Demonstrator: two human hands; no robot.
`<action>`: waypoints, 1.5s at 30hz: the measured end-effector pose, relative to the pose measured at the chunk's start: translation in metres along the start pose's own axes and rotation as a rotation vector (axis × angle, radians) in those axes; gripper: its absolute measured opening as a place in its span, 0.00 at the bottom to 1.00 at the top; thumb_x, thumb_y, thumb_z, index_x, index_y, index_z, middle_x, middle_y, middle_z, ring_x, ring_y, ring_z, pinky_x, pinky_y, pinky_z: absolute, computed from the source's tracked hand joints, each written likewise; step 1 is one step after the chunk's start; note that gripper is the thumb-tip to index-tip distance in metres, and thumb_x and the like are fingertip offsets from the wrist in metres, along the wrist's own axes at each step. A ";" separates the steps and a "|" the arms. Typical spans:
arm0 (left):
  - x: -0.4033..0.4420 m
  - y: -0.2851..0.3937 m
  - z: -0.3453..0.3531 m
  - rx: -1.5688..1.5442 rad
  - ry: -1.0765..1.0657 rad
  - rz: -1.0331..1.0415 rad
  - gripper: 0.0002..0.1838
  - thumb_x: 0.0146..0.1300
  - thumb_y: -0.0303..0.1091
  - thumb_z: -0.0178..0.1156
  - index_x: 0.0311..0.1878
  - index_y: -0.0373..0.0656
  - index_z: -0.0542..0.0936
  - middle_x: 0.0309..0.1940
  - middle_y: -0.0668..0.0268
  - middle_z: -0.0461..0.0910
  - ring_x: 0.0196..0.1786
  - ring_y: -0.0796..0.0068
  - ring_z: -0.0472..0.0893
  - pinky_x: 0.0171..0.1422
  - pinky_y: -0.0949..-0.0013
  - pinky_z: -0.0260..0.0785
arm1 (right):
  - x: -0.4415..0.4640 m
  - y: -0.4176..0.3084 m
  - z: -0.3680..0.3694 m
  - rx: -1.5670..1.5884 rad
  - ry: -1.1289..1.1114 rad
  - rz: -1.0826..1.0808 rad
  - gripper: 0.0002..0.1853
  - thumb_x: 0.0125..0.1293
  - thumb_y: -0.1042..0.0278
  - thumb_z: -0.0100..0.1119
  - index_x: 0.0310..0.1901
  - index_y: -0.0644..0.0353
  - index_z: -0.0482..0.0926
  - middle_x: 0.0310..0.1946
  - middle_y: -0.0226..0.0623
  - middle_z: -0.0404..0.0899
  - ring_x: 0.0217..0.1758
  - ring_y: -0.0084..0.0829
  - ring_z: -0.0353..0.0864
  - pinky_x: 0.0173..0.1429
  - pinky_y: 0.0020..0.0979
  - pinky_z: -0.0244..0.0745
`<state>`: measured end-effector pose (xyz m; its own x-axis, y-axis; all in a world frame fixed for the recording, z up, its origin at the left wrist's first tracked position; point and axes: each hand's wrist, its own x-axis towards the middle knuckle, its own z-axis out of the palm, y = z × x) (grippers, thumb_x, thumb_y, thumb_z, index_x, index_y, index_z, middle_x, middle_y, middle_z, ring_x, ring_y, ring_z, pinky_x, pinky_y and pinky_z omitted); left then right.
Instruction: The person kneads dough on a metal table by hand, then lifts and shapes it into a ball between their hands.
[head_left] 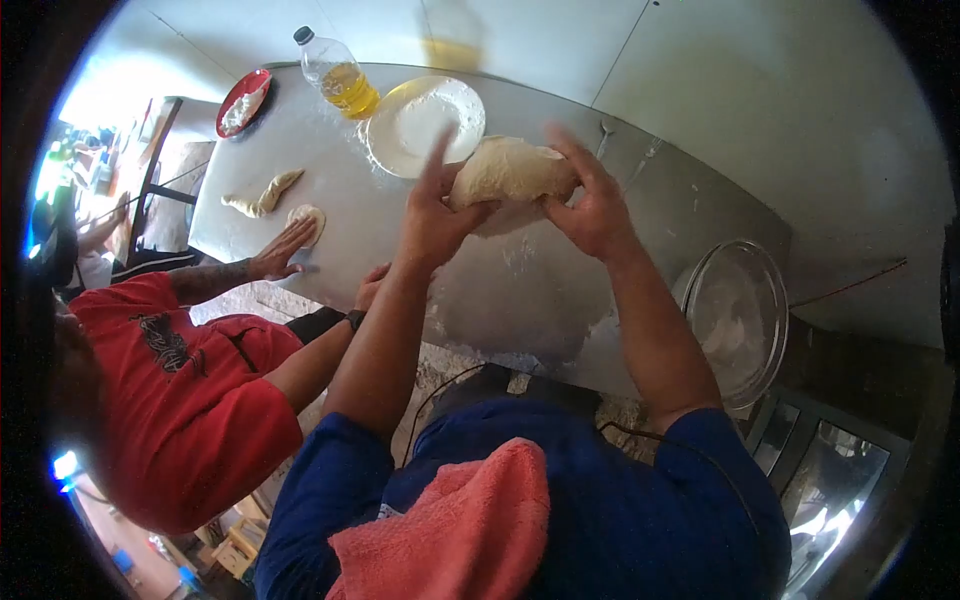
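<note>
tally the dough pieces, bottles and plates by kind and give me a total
Dough pieces: 3 (large lump, twist, flat piece)
Bottles: 1 (bottle of yellow liquid)
Plates: 2 (white plate, red plate)
Total: 6

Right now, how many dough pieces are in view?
3: a large lump between left hand and right hand, a twisted piece on the table at left, and a flat piece partly under the co-worker's hand. More may be hidden.
</note>
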<state>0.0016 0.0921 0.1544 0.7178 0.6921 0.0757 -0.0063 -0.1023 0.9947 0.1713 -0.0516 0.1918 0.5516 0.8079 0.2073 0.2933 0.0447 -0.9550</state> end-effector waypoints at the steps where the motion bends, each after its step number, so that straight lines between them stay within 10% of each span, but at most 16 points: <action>1: 0.001 -0.016 -0.004 0.149 -0.034 0.018 0.43 0.55 0.29 0.73 0.74 0.45 0.66 0.56 0.59 0.82 0.56 0.72 0.81 0.61 0.66 0.74 | 0.001 0.020 0.000 -0.252 -0.079 -0.145 0.42 0.51 0.71 0.71 0.70 0.46 0.68 0.59 0.39 0.78 0.63 0.45 0.77 0.65 0.42 0.75; 6: -0.064 -0.111 -0.010 0.540 -0.326 -0.164 0.44 0.53 0.30 0.70 0.75 0.47 0.64 0.66 0.47 0.73 0.67 0.53 0.76 0.70 0.56 0.67 | -0.039 0.127 0.014 -0.899 -0.445 -0.136 0.36 0.57 0.63 0.69 0.69 0.45 0.72 0.70 0.38 0.69 0.72 0.45 0.67 0.73 0.40 0.66; 9: -0.081 -0.137 -0.028 0.809 -0.205 -0.117 0.38 0.55 0.37 0.69 0.71 0.49 0.68 0.69 0.50 0.69 0.68 0.48 0.72 0.70 0.53 0.66 | -0.033 0.146 0.004 -0.899 -0.106 -0.322 0.29 0.63 0.58 0.63 0.67 0.47 0.74 0.73 0.40 0.64 0.73 0.45 0.66 0.76 0.42 0.60; 11: -0.064 -0.108 -0.021 0.663 -0.129 -0.230 0.34 0.59 0.38 0.67 0.70 0.48 0.70 0.68 0.51 0.70 0.68 0.47 0.72 0.69 0.53 0.67 | -0.022 0.167 0.003 -0.273 -0.019 0.084 0.26 0.67 0.57 0.59 0.67 0.51 0.75 0.76 0.44 0.60 0.78 0.47 0.58 0.79 0.47 0.52; 14: -0.036 -0.123 0.010 0.543 -0.066 -0.224 0.27 0.67 0.43 0.61 0.68 0.46 0.72 0.65 0.52 0.73 0.67 0.47 0.72 0.67 0.52 0.67 | -0.036 0.210 0.064 -0.344 -0.101 0.349 0.25 0.71 0.55 0.55 0.66 0.55 0.74 0.73 0.49 0.64 0.77 0.49 0.59 0.79 0.49 0.52; 16: -0.033 -0.142 0.030 0.571 -0.082 -0.135 0.25 0.70 0.46 0.58 0.67 0.46 0.73 0.64 0.53 0.73 0.66 0.47 0.72 0.67 0.52 0.66 | -0.059 0.201 0.092 -0.772 -0.040 -0.051 0.25 0.72 0.62 0.53 0.68 0.59 0.70 0.66 0.49 0.72 0.71 0.49 0.69 0.74 0.44 0.63; 19: -0.066 -0.155 0.044 0.547 -0.028 -0.054 0.27 0.74 0.51 0.52 0.69 0.45 0.71 0.68 0.55 0.71 0.69 0.50 0.70 0.72 0.52 0.60 | -0.092 0.188 0.088 -0.617 -0.178 -0.133 0.25 0.72 0.62 0.53 0.69 0.58 0.70 0.67 0.48 0.72 0.70 0.49 0.70 0.74 0.44 0.63; 23: -0.085 -0.151 0.046 0.615 -0.040 -0.054 0.28 0.74 0.50 0.50 0.71 0.46 0.68 0.72 0.56 0.66 0.73 0.53 0.66 0.74 0.48 0.56 | -0.092 0.173 0.034 -0.013 -0.509 0.298 0.25 0.73 0.64 0.51 0.70 0.58 0.69 0.68 0.48 0.70 0.73 0.47 0.68 0.77 0.46 0.56; 29: -0.063 -0.169 0.061 1.116 -0.061 0.075 0.28 0.73 0.49 0.48 0.73 0.52 0.68 0.77 0.56 0.60 0.80 0.59 0.57 0.80 0.42 0.42 | -0.106 0.184 0.083 -0.487 -0.167 -0.056 0.26 0.77 0.63 0.44 0.72 0.63 0.66 0.74 0.50 0.63 0.80 0.51 0.56 0.81 0.47 0.45; 45: 0.064 -0.165 0.088 1.050 -0.175 0.097 0.28 0.70 0.50 0.52 0.70 0.54 0.71 0.77 0.58 0.58 0.81 0.61 0.53 0.82 0.44 0.33 | -0.157 0.163 0.057 -0.743 -0.286 0.232 0.35 0.79 0.47 0.36 0.76 0.65 0.56 0.79 0.52 0.50 0.83 0.48 0.47 0.82 0.56 0.31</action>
<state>0.1103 0.0904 -0.0111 0.8368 0.5445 0.0574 0.4741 -0.7730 0.4214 0.0877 -0.1377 -0.0090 0.4712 0.8715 -0.1360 0.6914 -0.4607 -0.5565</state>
